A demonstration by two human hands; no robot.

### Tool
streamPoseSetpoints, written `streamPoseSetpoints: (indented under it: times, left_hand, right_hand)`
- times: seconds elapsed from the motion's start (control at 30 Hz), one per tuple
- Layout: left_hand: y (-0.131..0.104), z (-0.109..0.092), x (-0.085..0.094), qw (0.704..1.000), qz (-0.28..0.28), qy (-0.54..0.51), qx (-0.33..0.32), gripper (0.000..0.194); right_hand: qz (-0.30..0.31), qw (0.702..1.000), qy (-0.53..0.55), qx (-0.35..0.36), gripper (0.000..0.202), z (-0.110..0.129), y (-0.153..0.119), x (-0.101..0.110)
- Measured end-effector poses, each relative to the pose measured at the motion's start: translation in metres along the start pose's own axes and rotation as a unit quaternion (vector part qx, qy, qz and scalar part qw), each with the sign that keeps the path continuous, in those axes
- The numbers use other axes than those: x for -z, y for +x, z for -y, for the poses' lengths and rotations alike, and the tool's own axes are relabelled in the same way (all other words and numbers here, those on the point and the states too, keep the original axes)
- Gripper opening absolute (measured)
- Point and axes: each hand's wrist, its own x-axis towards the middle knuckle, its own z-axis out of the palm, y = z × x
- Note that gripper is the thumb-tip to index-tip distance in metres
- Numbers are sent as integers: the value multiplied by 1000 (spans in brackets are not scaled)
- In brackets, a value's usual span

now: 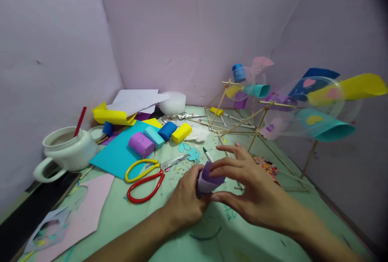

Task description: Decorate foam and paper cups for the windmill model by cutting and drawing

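My left hand [188,195] is closed around a purple paper tube [209,180] near the front middle of the table. Around the tube's right side, my right hand [247,183] has its fingers apart, with the thumb and fingertips close to the rim; whether they touch it is unclear. Just behind my hands lie a green-tipped marker [207,155] and a blue paper flower cutout [194,155]. To the left, scissors with one yellow and one red handle [151,178] rest partly on a blue sheet [113,153].
Purple [141,144], light blue, dark blue and yellow paper rolls lie behind the scissors. A white pot [71,155] holding a red stick stands left. At right, stick frames [259,130] carry colourful paper pinwheels [321,104]. A pink sheet [93,207] lies front left.
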Motion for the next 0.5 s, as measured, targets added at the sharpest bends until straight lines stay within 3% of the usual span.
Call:
streamPoseSetpoints:
  times: [0.1,0.27,0.5]
  left_hand:
    - [-2,4,-3,1000,-2,0,-18,46]
    - [-2,7,-3,999,20,37,-4,26]
    - [3,7,2,995,26,88,-26,12]
  right_hand:
    - [60,998,-12,-30,21,6,6,-6]
    - [116,992,4,-50,28,2,8,-15]
    - [96,994,47,-19,19,-8,4,-18]
